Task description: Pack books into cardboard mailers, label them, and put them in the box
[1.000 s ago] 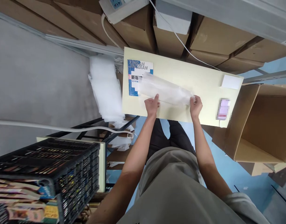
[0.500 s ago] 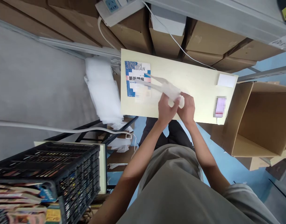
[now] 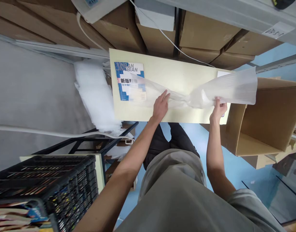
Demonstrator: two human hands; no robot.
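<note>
A twisted translucent sheet (image 3: 239,86) stretches over the table (image 3: 160,66), veiling part of the book (image 3: 122,75) and a corner of the open carton (image 3: 273,119). The right hand (image 3: 219,110) pinches its edge; the left hand's (image 3: 161,107) grip on it I cannot tell.

Brown boxes (image 3: 208,30) stand along the top, a black crate (image 3: 74,190) lower left, an open carton (image 3: 271,122) at right.

The filmy sheet (image 3: 198,96) veils part of the book (image 3: 122,84).
</note>
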